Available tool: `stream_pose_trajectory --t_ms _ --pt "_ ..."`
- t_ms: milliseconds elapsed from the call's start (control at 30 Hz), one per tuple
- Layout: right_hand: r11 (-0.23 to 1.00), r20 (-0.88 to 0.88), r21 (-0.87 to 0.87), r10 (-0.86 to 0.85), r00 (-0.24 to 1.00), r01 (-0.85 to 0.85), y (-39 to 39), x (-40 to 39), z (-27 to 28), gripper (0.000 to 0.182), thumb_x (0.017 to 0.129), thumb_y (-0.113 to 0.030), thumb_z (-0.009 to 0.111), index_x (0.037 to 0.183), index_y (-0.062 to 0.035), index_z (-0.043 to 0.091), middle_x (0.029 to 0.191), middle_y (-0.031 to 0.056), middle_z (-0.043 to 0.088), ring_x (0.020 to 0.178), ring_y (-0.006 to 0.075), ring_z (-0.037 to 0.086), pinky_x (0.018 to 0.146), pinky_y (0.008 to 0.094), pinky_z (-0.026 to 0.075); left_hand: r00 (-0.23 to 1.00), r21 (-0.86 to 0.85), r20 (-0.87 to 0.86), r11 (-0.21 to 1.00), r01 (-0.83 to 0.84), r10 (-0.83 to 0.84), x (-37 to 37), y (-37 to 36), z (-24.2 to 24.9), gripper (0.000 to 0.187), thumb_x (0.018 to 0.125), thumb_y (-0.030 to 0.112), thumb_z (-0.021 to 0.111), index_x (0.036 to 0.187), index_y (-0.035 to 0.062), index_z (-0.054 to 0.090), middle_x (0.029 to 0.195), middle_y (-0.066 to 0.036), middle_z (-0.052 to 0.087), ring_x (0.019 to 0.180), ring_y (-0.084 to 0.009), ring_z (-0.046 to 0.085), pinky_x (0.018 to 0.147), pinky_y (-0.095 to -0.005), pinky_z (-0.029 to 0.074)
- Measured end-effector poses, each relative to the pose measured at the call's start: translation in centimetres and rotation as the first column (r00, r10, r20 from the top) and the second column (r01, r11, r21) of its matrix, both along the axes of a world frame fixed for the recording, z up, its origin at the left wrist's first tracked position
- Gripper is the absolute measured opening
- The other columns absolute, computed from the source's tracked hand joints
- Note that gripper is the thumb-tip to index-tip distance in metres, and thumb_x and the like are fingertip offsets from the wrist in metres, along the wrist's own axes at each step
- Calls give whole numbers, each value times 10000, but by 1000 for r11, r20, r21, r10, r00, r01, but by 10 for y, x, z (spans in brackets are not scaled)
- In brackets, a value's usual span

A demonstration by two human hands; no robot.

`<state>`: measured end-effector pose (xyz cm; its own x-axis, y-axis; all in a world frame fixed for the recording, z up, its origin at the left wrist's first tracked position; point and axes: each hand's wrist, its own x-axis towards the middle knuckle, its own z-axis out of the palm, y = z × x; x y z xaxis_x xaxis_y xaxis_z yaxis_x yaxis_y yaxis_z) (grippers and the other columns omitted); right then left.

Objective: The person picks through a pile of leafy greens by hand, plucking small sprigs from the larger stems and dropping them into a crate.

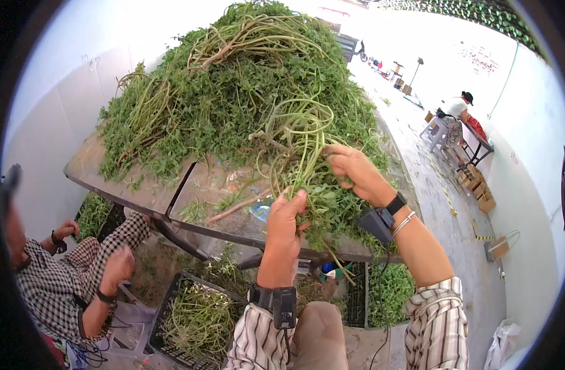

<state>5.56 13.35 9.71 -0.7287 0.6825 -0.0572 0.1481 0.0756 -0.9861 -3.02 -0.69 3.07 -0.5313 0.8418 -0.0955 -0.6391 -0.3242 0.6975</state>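
Note:
My left hand [283, 231] is closed around a bunch of long green leafy stems [310, 142] near the front edge of the table. The pale stems fan upward from my grip, and leaves hang below it. To the right of the bunch, my right hand [358, 174] has its fingers curled in beside the stems; whatever lies between the fingertips is hidden. Behind both hands rises a large heap of leafy greens [233, 111] on the table [91, 166]. A brown woody stalk [239, 206] lies on the tabletop left of my left hand.
Below the table stand a black crate of stems [196, 314] and a crate of greens [390, 290]. A person in a checked shirt [54, 290] sits at the left. Far right, another person [458, 108] sits at a small table near cardboard boxes [476, 185].

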Motion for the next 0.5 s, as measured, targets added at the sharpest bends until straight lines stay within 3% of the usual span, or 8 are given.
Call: stream_pose_trajectory --t_ms 33,100,133,200,233,433,500 --pt "1000 2 0 0 1000 0 1 1 -2 140 883 -171 497 810 -90 586 601 -81 341 523 32 269 434 207 208 1000 0 2 1000 0 0 0 0 0 148 877 212 585 833 126 473 683 59 390 621 -60 372 484 -229 277" --pt "976 95 -90 207 974 -199 3 4 -7 188 863 -257 574 828 -78 621 645 -67 381 593 49 355 482 239 303 997 26 -38 997 73 -72 0 0 -2 142 877 219 585 838 131 480 688 55 392 627 -59 371 495 -235 284" --pt "976 97 -92 207 974 -199 1 4 -8 188 863 -257 574 828 -78 621 645 -67 381 593 49 355 482 239 303 997 25 -36 997 73 -73 0 1 -4 142 877 219 585 838 131 480 688 55 392 627 -59 371 495 -235 284" --pt "962 149 46 260 954 -270 -6 0 -11 168 837 -222 628 880 -61 645 702 -47 506 671 61 454 546 250 377 985 22 -77 987 158 -155 1 1 -10 158 871 256 585 980 146 550 715 80 436 655 -30 412 502 -203 307" --pt "943 79 46 325 942 -329 -9 -1 -6 165 816 -166 646 918 -36 648 818 1 613 773 85 535 635 245 430 985 20 -76 987 158 -156 1 2 -12 158 871 256 585 980 146 550 715 80 436 655 -30 412 502 -203 307" --pt "970 -81 -69 228 970 -234 -21 -7 -9 179 816 -124 638 958 -15 639 871 24 640 808 96 568 703 253 457 987 19 -25 987 160 -159 3 1 -7 151 872 271 587 958 148 565 728 87 456 637 -21 421 489 -193 300" --pt "978 -100 -43 197 975 -202 -23 -7 -8 180 818 -123 635 963 -17 638 871 22 640 793 95 569 702 247 457 977 -15 -113 984 179 -180 3 3 -9 178 872 290 588 973 145 575 773 84 500 658 -19 439 502 -192 312"
